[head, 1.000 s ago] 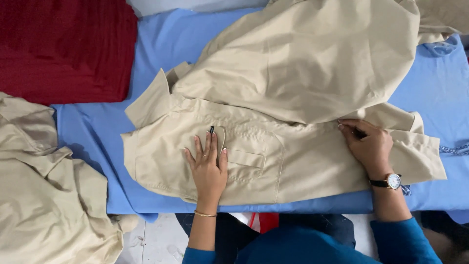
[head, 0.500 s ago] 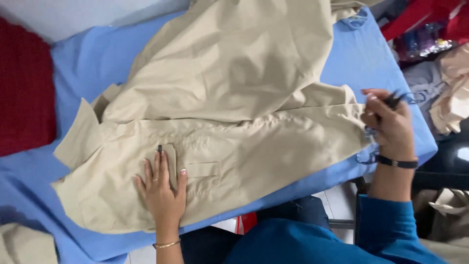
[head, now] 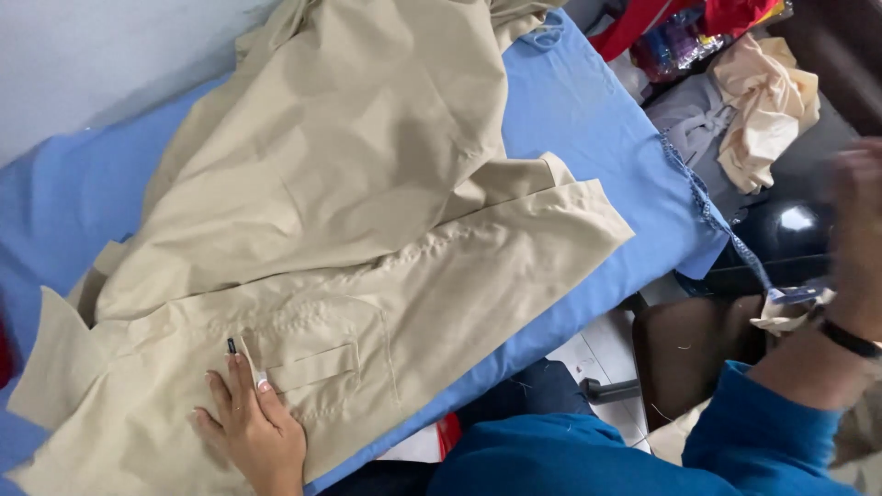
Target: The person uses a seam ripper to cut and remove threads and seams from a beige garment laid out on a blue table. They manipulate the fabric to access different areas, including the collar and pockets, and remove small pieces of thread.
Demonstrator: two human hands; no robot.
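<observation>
A big tan cotton jacket (head: 367, 211) lies spread out over a counter covered with a light blue cloth (head: 588, 119). The jacket fills most of the picture, from 7 o'clock up to 12 o'clock. Near the bottom it has a sewn chest pocket with a flap (head: 317, 354).

The left hand (head: 253, 427) rests flat on the jacket at 7 o'clock, just beside the pocket. Its fingers are straight and spread a little, so its grip is apart and holds nothing. The fingertips press down on the cloth. A small dark thing (head: 231, 345) sits on the jacket, right at the tip of one finger. It is too small to tell what it is.

The right hand (head: 859, 220) is at 3 o'clock, up off the counter and well apart from the jacket. It is all blurry, so I cannot tell if its grip is apart or together. A dark band (head: 850, 338) goes round the wrist, and the arm wears a bright blue sleeve (head: 772, 432).

At 2 o'clock, past the edge of the counter, a crumpled cream cloth (head: 767, 101) lies on a grey cloth (head: 689, 119). Some red cloth (head: 643, 23) shows at 1 o'clock. The blue cloth has a frayed edge (head: 712, 216) hanging down at 3 o'clock.
</observation>
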